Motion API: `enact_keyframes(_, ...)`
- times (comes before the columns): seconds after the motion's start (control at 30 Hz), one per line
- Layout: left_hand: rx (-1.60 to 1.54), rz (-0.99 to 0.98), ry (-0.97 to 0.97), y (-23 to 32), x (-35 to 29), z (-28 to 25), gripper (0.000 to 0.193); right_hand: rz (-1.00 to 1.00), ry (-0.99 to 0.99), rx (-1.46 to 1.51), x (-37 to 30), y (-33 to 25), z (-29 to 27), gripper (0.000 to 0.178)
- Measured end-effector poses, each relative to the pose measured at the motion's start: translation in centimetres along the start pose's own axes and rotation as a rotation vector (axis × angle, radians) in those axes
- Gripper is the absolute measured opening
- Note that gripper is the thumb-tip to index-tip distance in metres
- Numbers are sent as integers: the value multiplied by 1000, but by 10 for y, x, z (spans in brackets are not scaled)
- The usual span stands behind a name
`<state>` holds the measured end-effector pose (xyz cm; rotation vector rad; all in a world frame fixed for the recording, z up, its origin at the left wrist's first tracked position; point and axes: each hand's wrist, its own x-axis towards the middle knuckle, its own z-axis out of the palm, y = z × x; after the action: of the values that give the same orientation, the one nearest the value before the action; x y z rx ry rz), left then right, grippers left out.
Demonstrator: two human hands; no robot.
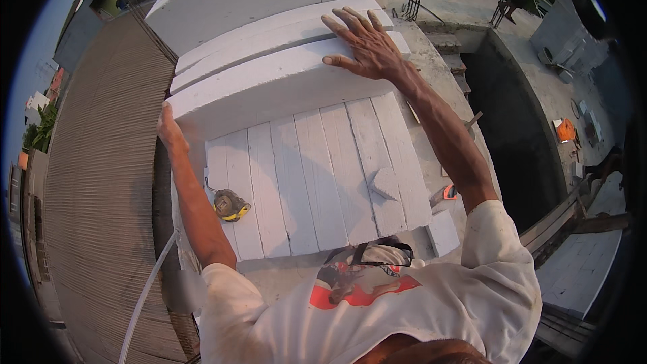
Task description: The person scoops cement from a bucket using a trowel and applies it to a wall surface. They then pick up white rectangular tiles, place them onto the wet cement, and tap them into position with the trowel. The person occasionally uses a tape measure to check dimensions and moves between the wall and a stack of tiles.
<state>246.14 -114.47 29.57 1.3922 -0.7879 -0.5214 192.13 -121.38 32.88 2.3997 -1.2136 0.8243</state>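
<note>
A long white building block [283, 98] stands on edge across the far part of a stack of similar blocks. My left hand [172, 133] is closed against its left end, with the fingers partly hidden. Near the right end, my right hand [364, 44] lies over the top with its fingers spread, reaching onto the block behind. Below the upright block, a row of white blocks [306, 175] forms a flat top close to my body. On that row rest a tape measure [230, 205] in black and yellow at the left and a small white chunk [385, 183] at the right.
More white blocks [269, 0] are piled at the back. A corrugated roof [101, 162] drops away at the left. To the right, a deep dark opening [512, 121] lies beside concrete steps [453, 54]. An orange coil [565, 130] sits on the slab beyond it.
</note>
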Motion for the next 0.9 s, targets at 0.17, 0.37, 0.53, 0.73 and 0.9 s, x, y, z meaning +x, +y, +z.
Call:
enact_keyframes(0.17,-133,81,-59,-2,-58,-36,68,-167,-358,75,-5,-64,-50,134)
enact_keyframes(0.37,-89,213,-196,25,-91,8,69,-290,-451,-106,-12,-92,-60,108)
enact_keyframes(0.53,-189,245,-244,103,-113,33,69,-314,-389,40,-25,-85,-80,63)
enact_keyframes(0.73,-378,287,-441,195,-136,73,70,-53,-337,101,-111,-102,-213,69)
enact_keyframes(0.9,-511,343,-689,278,-196,119,71,226,-129,121,-237,-118,-316,77)
